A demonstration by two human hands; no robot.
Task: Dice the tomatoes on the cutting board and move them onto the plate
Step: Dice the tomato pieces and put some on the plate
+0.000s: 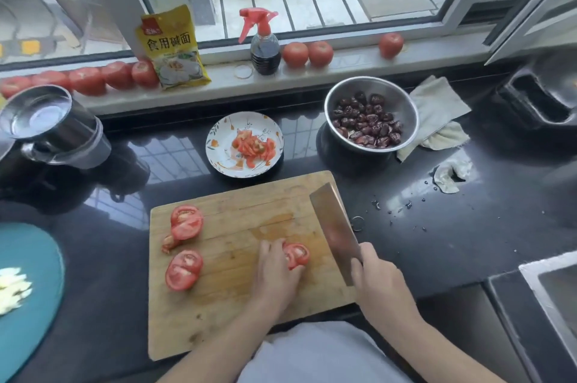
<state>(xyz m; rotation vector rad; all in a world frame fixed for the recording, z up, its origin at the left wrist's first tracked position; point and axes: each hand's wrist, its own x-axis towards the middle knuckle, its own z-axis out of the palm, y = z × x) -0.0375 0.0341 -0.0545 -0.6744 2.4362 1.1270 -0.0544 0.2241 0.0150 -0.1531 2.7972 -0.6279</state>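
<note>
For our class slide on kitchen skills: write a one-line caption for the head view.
Left hand steadies a tomato piece on the cutting board while the right hand holds a cleaver; diced tomato on the plate.

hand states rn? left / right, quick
Left hand: fingers curled round a tomato piece on the cutting board.
Right hand: grips the cleaver handle, blade beside the piece.

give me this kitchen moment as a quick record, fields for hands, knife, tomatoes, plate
left hand: holds a tomato piece on the cutting board
right hand: grips the cleaver, blade raised beside that piece
uncut on board: two tomato halves at the left side
plate: behind the board, already holds diced tomato
nearby: steel bowl of red dates
</note>
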